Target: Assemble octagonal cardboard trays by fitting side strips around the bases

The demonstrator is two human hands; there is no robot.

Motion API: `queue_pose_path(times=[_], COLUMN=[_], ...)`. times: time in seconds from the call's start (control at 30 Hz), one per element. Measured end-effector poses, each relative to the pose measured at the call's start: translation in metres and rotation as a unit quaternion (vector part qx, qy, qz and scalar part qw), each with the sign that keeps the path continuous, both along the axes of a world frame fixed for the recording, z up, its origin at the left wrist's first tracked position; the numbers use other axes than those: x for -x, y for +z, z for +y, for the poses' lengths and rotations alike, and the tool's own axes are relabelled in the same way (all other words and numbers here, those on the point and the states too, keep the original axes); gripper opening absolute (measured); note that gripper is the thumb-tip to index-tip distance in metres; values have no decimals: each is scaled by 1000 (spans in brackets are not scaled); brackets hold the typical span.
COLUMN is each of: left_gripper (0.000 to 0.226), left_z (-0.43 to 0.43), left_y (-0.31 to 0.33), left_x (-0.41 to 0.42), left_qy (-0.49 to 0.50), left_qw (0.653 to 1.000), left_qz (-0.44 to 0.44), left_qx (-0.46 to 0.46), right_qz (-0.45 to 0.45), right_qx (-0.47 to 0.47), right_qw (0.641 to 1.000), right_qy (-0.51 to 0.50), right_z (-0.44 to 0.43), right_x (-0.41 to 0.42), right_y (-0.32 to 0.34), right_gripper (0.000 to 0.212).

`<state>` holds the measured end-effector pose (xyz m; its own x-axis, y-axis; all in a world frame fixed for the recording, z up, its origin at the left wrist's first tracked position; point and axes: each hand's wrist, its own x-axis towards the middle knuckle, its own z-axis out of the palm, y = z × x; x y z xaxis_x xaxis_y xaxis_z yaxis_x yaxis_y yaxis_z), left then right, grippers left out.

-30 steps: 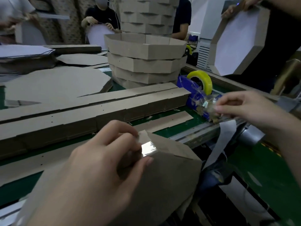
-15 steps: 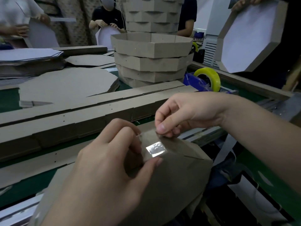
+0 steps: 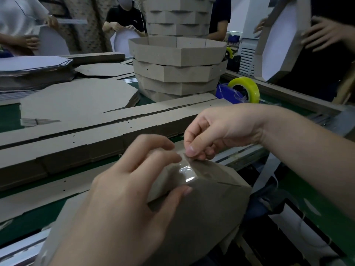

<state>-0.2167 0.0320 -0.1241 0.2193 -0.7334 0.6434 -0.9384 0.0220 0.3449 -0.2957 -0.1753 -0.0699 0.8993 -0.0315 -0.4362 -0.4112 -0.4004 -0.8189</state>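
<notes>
two near hands (image 3: 123, 196) (image 3: 222, 131), one blue tape dispenser (image 3: 223, 92).

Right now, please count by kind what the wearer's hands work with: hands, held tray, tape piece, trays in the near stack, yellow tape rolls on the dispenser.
Hands: 2, left hand and right hand
Held tray: 1
Clear tape piece: 1
Trays in the near stack: 4 visible
Yellow tape roll on the blue dispenser: 1
Total: 9

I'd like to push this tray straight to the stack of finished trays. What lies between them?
Long cardboard side strips lie flat across the green table between the tray and the stack, as the head view shows.
</notes>
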Motion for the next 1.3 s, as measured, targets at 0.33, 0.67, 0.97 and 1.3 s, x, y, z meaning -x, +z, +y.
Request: queue_pose_path(times=[0.33,0.67,0.97,1.3], left_gripper=[14,12,15,44], left_z=[0,5,9,11], left_y=[-7,-6,-7,-3], left_x=[-2,-3,-3,-4], left_qy=[-18,-25,-11,5], left_qw=[1000,1000,1000,999], left_qz=[-17,4,6,7], left_qx=[10,5,5,-45], right_qz=[19,106,-76,-174], right_qx=[51,181,-82,-147], right_qw=[998,977,994,968], right_qy=[-19,-24,4,-109], right_z=[1,-1,11,33], right_x=[0,-3,3,3], right_y=[-6,-16,-39,-50], right_gripper=[20,71,23,25])
